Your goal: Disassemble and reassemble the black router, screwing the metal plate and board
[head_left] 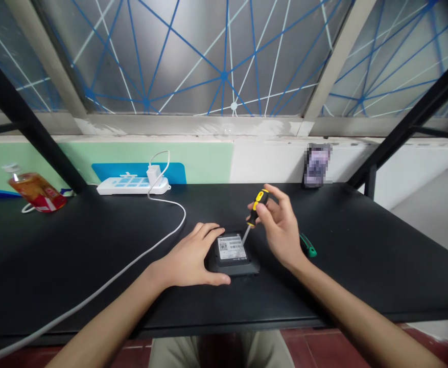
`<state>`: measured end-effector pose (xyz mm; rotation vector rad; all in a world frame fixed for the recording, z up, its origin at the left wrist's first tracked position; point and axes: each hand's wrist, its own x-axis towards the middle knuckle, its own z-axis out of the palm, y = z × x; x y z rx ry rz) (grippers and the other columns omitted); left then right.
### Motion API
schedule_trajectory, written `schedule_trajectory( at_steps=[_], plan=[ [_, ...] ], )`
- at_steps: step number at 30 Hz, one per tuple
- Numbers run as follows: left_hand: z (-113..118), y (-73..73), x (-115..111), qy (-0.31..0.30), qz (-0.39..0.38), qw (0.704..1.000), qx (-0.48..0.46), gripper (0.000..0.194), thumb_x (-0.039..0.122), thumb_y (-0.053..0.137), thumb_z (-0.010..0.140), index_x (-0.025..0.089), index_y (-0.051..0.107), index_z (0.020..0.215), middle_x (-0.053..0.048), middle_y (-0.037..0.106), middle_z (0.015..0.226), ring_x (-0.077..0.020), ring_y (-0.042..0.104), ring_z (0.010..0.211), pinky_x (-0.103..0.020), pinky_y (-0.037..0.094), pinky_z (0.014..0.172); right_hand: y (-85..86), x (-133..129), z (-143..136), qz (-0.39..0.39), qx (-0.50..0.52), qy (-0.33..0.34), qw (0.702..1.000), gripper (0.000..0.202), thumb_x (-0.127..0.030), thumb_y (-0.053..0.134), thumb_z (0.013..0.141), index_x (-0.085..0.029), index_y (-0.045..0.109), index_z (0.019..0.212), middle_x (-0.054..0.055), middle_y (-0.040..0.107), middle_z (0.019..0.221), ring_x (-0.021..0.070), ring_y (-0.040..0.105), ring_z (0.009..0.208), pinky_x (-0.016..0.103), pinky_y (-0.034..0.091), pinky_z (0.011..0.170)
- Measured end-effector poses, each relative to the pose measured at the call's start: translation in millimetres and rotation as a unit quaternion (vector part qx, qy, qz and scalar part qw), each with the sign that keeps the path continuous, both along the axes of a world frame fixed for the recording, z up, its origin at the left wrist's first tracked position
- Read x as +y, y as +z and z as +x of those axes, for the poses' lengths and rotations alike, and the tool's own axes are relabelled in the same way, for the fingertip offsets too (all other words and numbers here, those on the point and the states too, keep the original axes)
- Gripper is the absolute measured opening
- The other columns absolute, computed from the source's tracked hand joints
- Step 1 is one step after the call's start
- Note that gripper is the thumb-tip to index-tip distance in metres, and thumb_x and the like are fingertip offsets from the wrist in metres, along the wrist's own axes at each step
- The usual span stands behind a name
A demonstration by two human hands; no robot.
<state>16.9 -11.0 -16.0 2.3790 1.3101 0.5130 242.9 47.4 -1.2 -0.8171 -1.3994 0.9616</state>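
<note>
One left hand (189,259) holds the device (232,249); the right hand (280,227) grips the screwdriver (260,200). Probably screw-turning, calling for a steady tip.

Far out at 9 o'clock, an amber bottle (38,191) with a red label stands on the black table (361,266). Closer in, also at 9, lies a white power strip (122,186) holding a plug (154,175); a white cable (78,306) curves from it toward 8. At 3 o'clock a phone (315,167) stands near the white wall (269,163). Windows (193,56) crossed by blue and white lines fill 12; reddish tiles (319,350) show at 5.
</note>
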Motion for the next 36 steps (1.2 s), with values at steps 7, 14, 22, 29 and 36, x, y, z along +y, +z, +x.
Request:
schedule_trajectory(
  at_steps=[7,14,22,29,36],
  plan=[
    [-1,-1.1,0,0.001,-0.004,1.000,-0.001,0.097,0.065,0.078,0.072,0.022,0.040,0.150,-0.015,0.043,0.152,-0.0373,0.042,0.138,-0.056,0.040,0.114,0.3,33,29,0.029,-0.386,-0.101,0.917,0.043,-0.045,0.053,0.094,-0.023,0.058,0.131,-0.003,0.053,0.072,0.0128,0.051,0.060,0.029,0.048,0.064],
    [-1,-2.3,1,0.001,-0.005,1.000,-0.008,0.099,0.068,0.078,0.071,0.022,0.041,0.150,-0.015,0.043,0.152,-0.0384,0.041,0.139,-0.056,0.040,0.113,-17.3,30,23,0.027,-0.594,-0.120,0.795,0.038,-0.039,0.054,0.091,-0.026,0.065,0.125,0.007,0.070,0.090,0.0228,0.067,0.080,0.032,0.047,0.069],
    [-2,-3.4,2,-0.003,0.001,1.000,-0.018,0.099,0.067,0.079,0.070,0.023,0.042,0.150,-0.015,0.044,0.152,-0.0388,0.041,0.139,-0.057,0.040,0.113,-21.5,23,21,0.023,-0.641,-0.129,0.757,0.043,-0.042,0.048,0.095,-0.028,0.058,0.135,0.010,0.072,0.106,0.0281,0.072,0.090,0.035,0.049,0.070],
    [-2,-4.1,2,-0.004,0.004,1.000,-0.006,0.098,0.068,0.077,0.072,0.022,0.041,0.150,-0.015,0.042,0.154,-0.0380,0.040,0.140,-0.055,0.039,0.115,-23.7,19,19,0.023,-0.640,-0.137,0.756,0.048,-0.047,0.047,0.097,-0.030,0.053,0.141,0.009,0.072,0.109,0.0269,0.072,0.092,0.034,0.049,0.070],
    [-1,-3.0,2,-0.003,0.003,1.000,-0.007,0.099,0.069,0.077,0.070,0.023,0.041,0.150,-0.015,0.044,0.153,-0.0391,0.041,0.139,-0.057,0.040,0.114,-5.3,15,48,0.033,-0.612,-0.246,0.751,0.047,-0.050,0.044,0.098,-0.023,0.056,0.135,0.007,0.072,0.100,0.0250,0.071,0.085,0.034,0.048,0.065]
  ],
)
